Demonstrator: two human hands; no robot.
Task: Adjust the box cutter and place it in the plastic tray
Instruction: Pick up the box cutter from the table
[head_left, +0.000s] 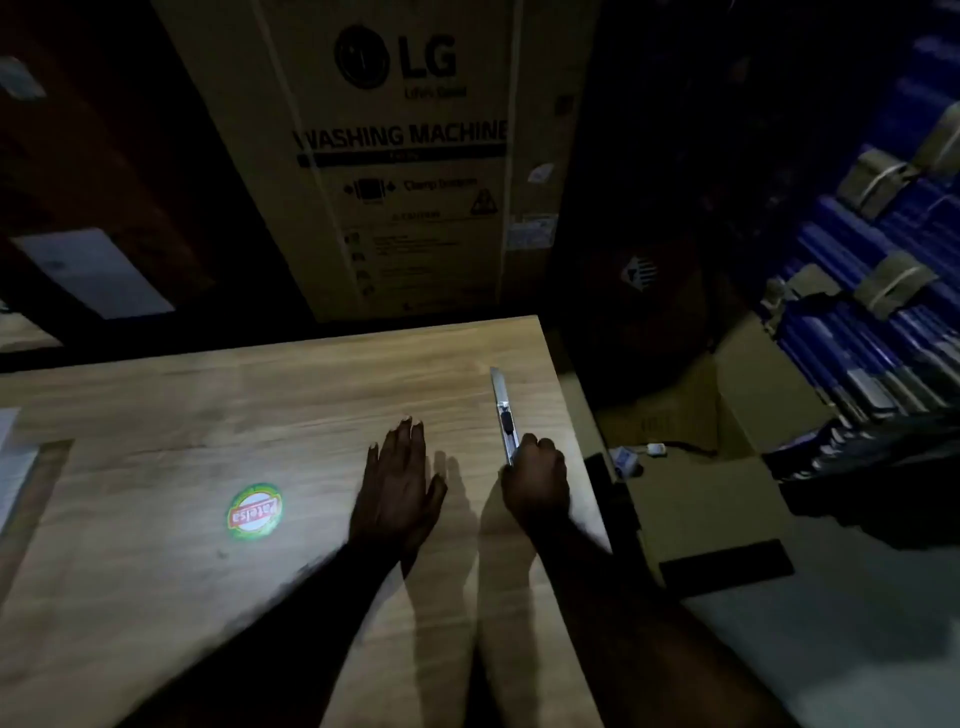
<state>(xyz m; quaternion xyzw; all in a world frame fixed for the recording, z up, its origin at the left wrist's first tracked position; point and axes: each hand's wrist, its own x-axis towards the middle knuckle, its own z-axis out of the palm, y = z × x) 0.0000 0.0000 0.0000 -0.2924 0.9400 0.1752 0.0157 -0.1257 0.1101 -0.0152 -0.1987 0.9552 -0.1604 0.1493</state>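
A slim silver box cutter lies along the wooden table near its right edge, blade end pointing away from me. My right hand is closed around the cutter's near end. My left hand rests flat on the table just left of it, fingers spread, holding nothing. At the far left edge a pale flat object is partly in view; I cannot tell whether it is the plastic tray.
A round green and red sticker is on the table to the left. A tall washing machine carton stands behind the table. Open cardboard boxes lie on the floor to the right, with blue stacked packs beyond.
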